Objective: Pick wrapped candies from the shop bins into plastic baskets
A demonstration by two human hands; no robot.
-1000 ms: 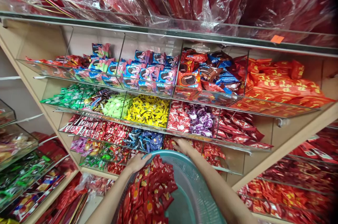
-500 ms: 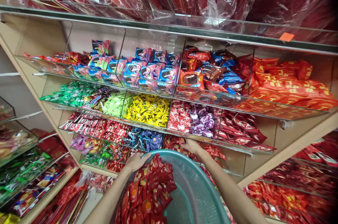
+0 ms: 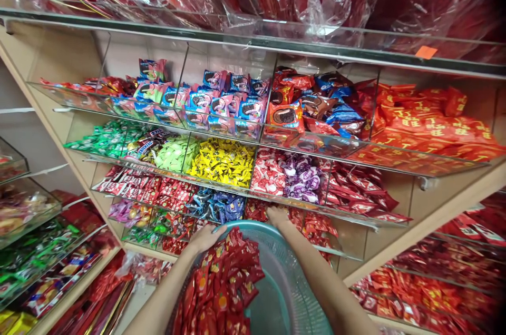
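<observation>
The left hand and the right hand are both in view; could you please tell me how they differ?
The left hand holds the rim of the teal basket, whereas the right hand is beyond that rim, at the shelved red packets. The left hand's thumb shows along the rim, while the right hand's fingertips are too hidden to tell its grip. Both hands are bare.

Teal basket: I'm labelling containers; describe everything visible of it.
The teal, plastic-looking basket has a curved rim and perforated walls. It opens upward before the stocked shelves, its near side out of frame. Small red packets heap its left part; bare bottom shows at right. The left hand holds the rim; whether the right forearm touches it is unclear.
</observation>
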